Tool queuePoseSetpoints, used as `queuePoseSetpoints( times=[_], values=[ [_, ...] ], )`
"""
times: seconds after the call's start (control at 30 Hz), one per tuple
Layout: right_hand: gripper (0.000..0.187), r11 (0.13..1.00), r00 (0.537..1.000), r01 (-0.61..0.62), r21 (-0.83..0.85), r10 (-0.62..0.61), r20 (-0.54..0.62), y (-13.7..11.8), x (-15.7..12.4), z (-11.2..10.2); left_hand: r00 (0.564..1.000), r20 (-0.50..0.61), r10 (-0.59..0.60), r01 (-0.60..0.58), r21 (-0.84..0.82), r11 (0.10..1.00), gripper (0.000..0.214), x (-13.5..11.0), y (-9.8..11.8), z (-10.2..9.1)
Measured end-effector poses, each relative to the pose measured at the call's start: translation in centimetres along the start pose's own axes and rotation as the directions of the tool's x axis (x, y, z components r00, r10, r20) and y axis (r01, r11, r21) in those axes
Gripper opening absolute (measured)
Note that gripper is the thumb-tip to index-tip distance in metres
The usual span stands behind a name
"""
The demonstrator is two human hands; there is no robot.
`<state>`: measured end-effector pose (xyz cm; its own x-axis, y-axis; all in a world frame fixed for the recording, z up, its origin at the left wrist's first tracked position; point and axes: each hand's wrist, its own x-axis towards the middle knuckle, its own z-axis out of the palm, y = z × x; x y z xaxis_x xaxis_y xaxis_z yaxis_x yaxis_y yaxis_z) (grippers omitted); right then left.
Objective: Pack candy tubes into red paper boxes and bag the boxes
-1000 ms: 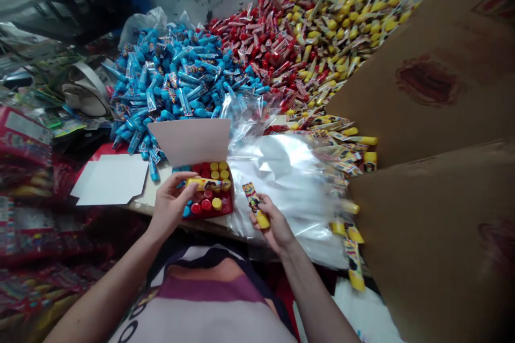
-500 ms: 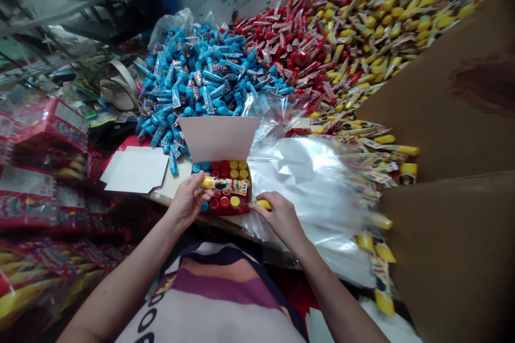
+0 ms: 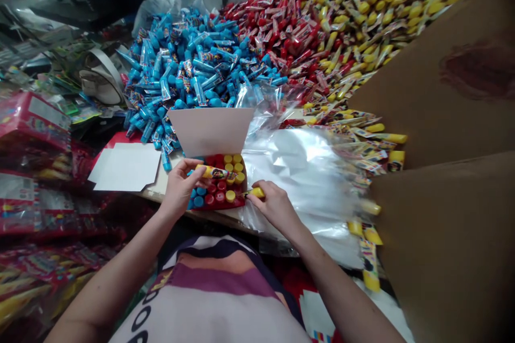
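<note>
Left hand (image 3: pixel 181 188): closed around a printed tube (image 3: pixel 217 173), fingers curled near its yellow end, the wrapped length running out rightward over an open red box (image 3: pixel 241 201). Long axis nearly level across the frame, tipped slightly down to the right. Right hand (image 3: pixel 276 207): closed as well, thumb and fingers pinching a yellow tube (image 3: pixel 257 192), long axis also close to level, narrow tip pointing left at the box's right edge. Right hand nearer that edge, left hand over the box's left side. Two tubes in all, one per hand, close together but not touching.

Lower centre of the frame: one box, packed with upright round caps (image 3: pixel 221 185) in three colours, blue at left, red in the middle, yellow at right. Exact cap count out of reach, with part of the box hidden under the left hand. Behind the box, one raised white card lid (image 3: pixel 211 131). To its left, one loose white card blank (image 3: pixel 124 167). Right of the box, one clear plastic bag (image 3: pixel 293 171).

Across the top of the frame, three heaps, far too many pieces to count: blue tubes (image 3: pixel 181 59) at upper left of centre, red tubes (image 3: pixel 281 27) at top centre, yellow tubes (image 3: pixel 382 16) at upper right. Along the right edge, two cardboard sheets (image 3: pixel 442 107).
</note>
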<state>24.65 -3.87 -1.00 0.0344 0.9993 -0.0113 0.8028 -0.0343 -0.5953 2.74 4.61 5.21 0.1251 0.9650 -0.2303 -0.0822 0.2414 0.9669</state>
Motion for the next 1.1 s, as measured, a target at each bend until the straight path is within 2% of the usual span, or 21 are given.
queuePoseSetpoints(
  times=[0.1, 0.2, 0.27, 0.33, 0.4, 0.5, 0.6, 0.73, 0.83, 0.93, 1.03, 1.1],
  values=[
    [0.011, 0.999, 0.999, -0.005, -0.04, 0.007, 0.034, -0.3, 0.1, 0.4, 0.987, 0.161, 0.024, -0.051, 0.171, 0.984, 0.032, 0.1, 0.2, 0.6],
    [0.011, 0.995, 0.999, -0.027, -0.097, 0.031, 0.043, -1.1, 0.0, 1.1, 0.933, 0.355, 0.056, -0.195, 0.368, 0.909, 0.025, 0.6, 0.3, 1.6],
    [0.011, 0.992, 0.997, -0.023, -0.121, 0.032, 0.068, -1.8, 0.0, 1.5, 0.869, 0.484, 0.104, -0.371, 0.497, 0.785, 0.02, 1.2, -0.1, 2.3],
    [0.013, 0.991, 0.992, -0.023, -0.13, 0.038, 0.117, -2.6, 0.0, 1.5, 0.791, 0.603, 0.103, -0.522, 0.578, 0.627, 0.016, 1.9, -0.9, 2.9],
    [0.015, 0.991, 0.983, -0.033, -0.129, 0.056, 0.175, -3.4, 0.1, 1.2, 0.725, 0.687, 0.038, -0.612, 0.619, 0.492, 0.012, 2.6, -1.9, 3.5],
    [0.019, 0.989, 0.971, -0.042, -0.142, 0.074, 0.229, -4.2, 0.7, 0.6, 0.666, 0.744, -0.05, -0.682, 0.635, 0.363, 0.011, 3.4, -2.9, 4.0],
    [0.022, 0.981, 0.964, -0.016, -0.194, 0.067, 0.258, -4.1, 1.1, -0.2, 0.65, 0.757, -0.075, -0.706, 0.637, 0.309, 0.013, 3.7, -3.1, 3.9],
    [0.021, 0.973, 0.962, 0.002, -0.229, 0.061, 0.267, -3.6, 1.1, -0.4, 0.63, 0.775, -0.058, -0.723, 0.612, 0.321, 0.024, 3.4, -3.0, 2.8],
    [0.019, 0.97, 0.968, 0.021, -0.243, 0.041, 0.246, -3.7, 1.0, 0.6, 0.609, 0.792, -0.035, -0.739, 0.583, 0.337, 0.027, 3.0, -3.4, 2.1],
    [0.021, 0.966, 0.968, 0.055, -0.253, 0.01, 0.251, -3.9, 1.2, 1.8, 0.621, 0.784, -0.013, -0.741, 0.592, 0.315, 0.025, 2.8, -3.8, 1.8],
    [0.026, 0.987, 0.962, 0.018, -0.16, 0.027, 0.271, -3.3, 1.6, 1.8, 0.641, 0.767, 0.009, -0.739, 0.614, 0.277, 0.024, 2.9, -3.9, 2.1],
    [0.029, 0.999, 0.955, -0.031, -0.04, 0.041, 0.293, -2.3, 1.6, 1.0, 0.631, 0.775, -0.019, -0.747, 0.614, 0.256, 0.022, 3.1, -3.5, 2.3]
  ],
)
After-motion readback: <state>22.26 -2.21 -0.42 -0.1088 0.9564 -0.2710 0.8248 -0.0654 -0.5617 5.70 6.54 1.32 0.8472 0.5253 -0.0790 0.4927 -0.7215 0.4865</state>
